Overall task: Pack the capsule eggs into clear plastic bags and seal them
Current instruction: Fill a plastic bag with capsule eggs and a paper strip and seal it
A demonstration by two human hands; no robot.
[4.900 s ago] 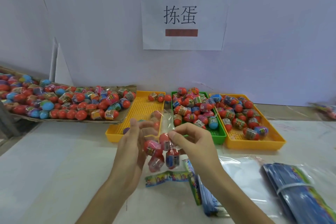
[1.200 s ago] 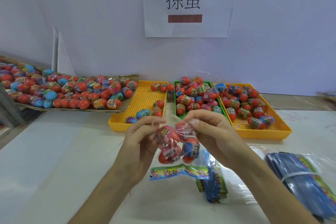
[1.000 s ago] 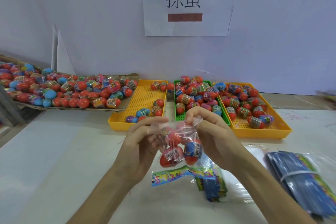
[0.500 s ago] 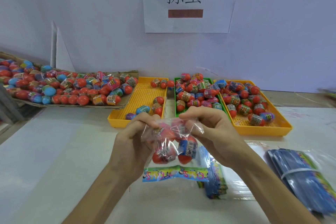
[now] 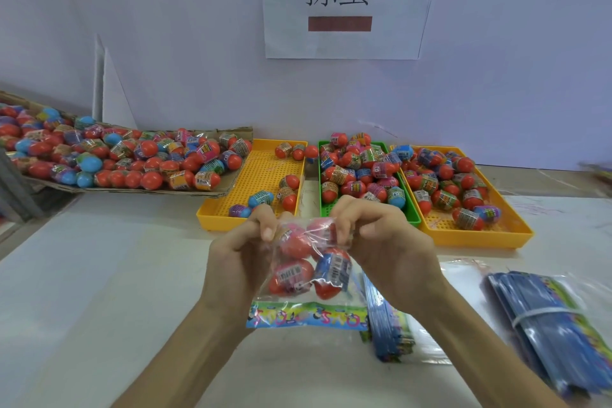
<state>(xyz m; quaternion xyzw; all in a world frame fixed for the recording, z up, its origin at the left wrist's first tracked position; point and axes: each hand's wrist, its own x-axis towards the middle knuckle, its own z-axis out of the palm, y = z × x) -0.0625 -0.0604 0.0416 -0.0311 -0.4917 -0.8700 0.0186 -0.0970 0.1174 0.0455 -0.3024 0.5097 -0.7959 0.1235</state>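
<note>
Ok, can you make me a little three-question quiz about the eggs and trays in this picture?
1. True or false: both hands pinch the top of the clear bag.
2. How many capsule eggs are in that bag?
3. Which tray holds the fewest eggs? A) left yellow tray B) green tray C) right yellow tray

Key:
1. True: the left hand and right hand each pinch a top corner.
2. Four.
3. A.
</note>
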